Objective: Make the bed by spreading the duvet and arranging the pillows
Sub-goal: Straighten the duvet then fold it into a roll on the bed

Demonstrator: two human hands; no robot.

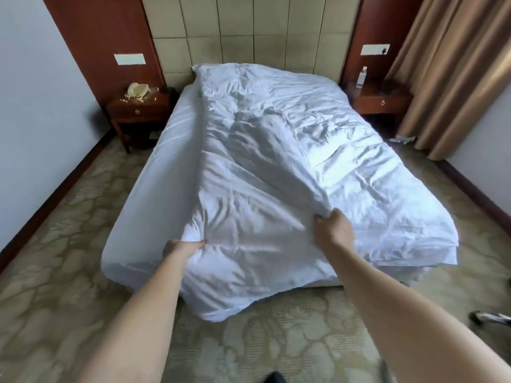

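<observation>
Duvet [276, 161] is lying crumpled and skewed on the bed [154, 205], bunched toward its right side, with the bed's left strip of sheet left bare. At the bed's foot, a fold is gripped by the left hand [181, 248], and a raised ridge is pinched by the right hand [333, 230]. For a clean spread, the cloth should probably be drawn leftward and down, evenly, until both edges hang alike. Counted around the bed: one duvet, two nightstands, one bottle [361, 76]; no pillows can be made out.
</observation>
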